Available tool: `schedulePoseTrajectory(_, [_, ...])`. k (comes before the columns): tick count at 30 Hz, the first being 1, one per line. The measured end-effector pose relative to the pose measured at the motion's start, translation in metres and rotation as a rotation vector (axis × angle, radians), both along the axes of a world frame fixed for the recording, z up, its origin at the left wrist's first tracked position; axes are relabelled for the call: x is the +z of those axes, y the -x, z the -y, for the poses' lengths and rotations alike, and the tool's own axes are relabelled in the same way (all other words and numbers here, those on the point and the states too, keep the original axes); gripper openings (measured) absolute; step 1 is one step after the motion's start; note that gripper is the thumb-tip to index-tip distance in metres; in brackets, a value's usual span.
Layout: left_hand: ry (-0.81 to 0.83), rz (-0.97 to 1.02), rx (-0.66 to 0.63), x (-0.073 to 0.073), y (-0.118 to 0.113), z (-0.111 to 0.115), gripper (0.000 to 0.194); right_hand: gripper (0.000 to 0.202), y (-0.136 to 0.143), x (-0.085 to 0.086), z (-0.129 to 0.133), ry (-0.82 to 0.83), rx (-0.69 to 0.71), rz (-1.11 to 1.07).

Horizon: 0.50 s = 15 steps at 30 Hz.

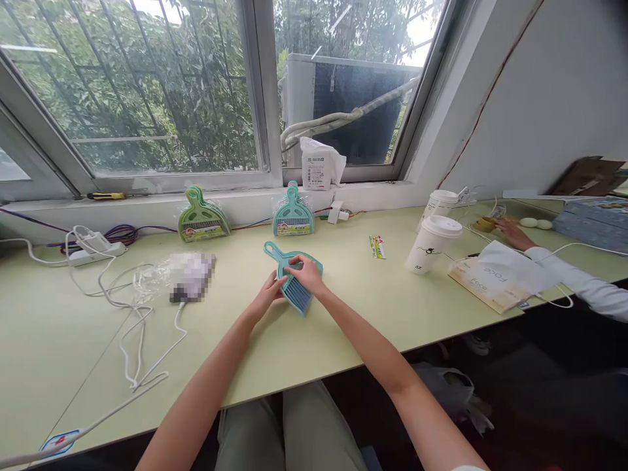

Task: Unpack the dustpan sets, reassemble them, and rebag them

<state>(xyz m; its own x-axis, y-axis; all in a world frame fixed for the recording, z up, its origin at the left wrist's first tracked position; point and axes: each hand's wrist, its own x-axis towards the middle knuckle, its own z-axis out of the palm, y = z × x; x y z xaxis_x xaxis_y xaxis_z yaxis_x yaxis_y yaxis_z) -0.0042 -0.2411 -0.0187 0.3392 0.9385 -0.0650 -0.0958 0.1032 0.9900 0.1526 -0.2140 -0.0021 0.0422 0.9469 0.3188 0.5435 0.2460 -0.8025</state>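
A small teal dustpan (pixel 315 263) is tilted just above the table, its looped handle pointing to the upper left. Nested against it lies a matching hand brush (pixel 297 292) with blue-grey bristles. My left hand (pixel 269 292) is closed on the near left side of the dustpan, thumb on top and fingers underneath. Over the top of the brush, my right hand (pixel 307 273) has thumb and fingers bent onto its body; part of the brush is hidden beneath them. A colourful label card (pixel 377 246) lies flat on the table to the right.
Wrapped green dustpan sets (pixel 203 216) and teal sets (pixel 293 212) lean against the sill. Cables, a power strip (pixel 98 252) and a blurred item (pixel 192 277) lie left. Right are paper cups (pixel 432 243), a paper bag (pixel 500 275) and another person's hand (pixel 513 233).
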Motion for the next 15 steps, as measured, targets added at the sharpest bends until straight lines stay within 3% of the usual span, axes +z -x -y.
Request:
schedulePoseTrajectory(2, [0.037,0.014,0.048,0.001,0.003,-0.001,0.046,0.019,-0.019,0.002,-0.008,0.008,-0.035,0.022])
schedulePoseTrajectory(6, [0.051,0.008,0.273,0.003,0.026,-0.011,0.031,0.035,-0.102,-0.004,-0.02,-0.041,-0.572,0.247])
schedulePoseTrajectory(8, [0.055,0.014,0.357,0.004,0.04,-0.019,0.033,0.046,-0.144,-0.015,-0.021,0.087,-0.717,0.369])
schedulePoseTrajectory(11, [0.085,0.052,0.468,0.003,0.055,-0.029,0.04,0.045,-0.175,-0.03,-0.022,0.285,-0.729,0.421])
schedulePoseTrajectory(15, [0.121,0.239,0.548,0.002,0.068,-0.038,0.036,0.031,-0.146,-0.033,-0.027,0.218,-0.462,0.458])
